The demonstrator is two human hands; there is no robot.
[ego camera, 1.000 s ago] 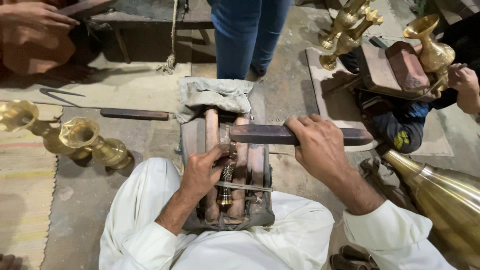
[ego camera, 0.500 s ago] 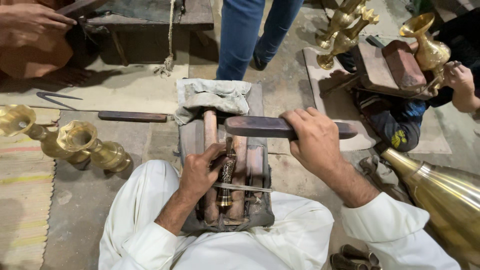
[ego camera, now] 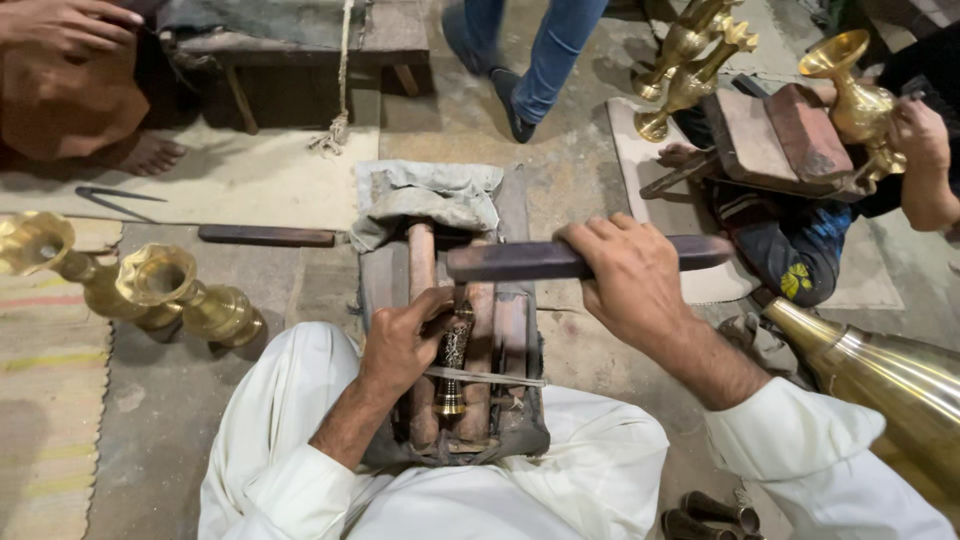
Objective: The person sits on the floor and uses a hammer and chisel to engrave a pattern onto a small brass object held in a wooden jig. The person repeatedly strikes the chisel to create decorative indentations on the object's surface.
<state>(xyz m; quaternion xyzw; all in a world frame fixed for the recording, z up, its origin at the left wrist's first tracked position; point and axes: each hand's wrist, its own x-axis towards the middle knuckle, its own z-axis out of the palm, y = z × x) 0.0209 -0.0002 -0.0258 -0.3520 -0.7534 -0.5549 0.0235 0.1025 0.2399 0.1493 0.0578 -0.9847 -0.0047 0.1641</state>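
Observation:
My left hand (ego camera: pixel 400 345) grips a small dark engraved metal piece (ego camera: pixel 453 355) with a brass end, lying lengthwise between wooden rods on a wooden work block (ego camera: pixel 510 330) between my knees. A thin cord crosses the piece. My right hand (ego camera: pixel 625 275) is closed around a long dark wooden bar (ego camera: pixel 520 260), held crosswise just above the block's far half. A grey cloth (ego camera: pixel 430 200) is bunched at the block's far end.
Two brass vases (ego camera: pixel 190 300) lie at my left on the floor; a large brass vessel (ego camera: pixel 900 380) lies at right. Another person's hand holds a brass goblet (ego camera: pixel 855 90) over a block at far right. A person in jeans (ego camera: pixel 545 55) stands ahead. A dark bar (ego camera: pixel 265 236) lies left.
My right hand has raised the wooden bar slightly and shifted it along the block. My left hand keeps its hold on the metal piece. The standing person stepped to the right.

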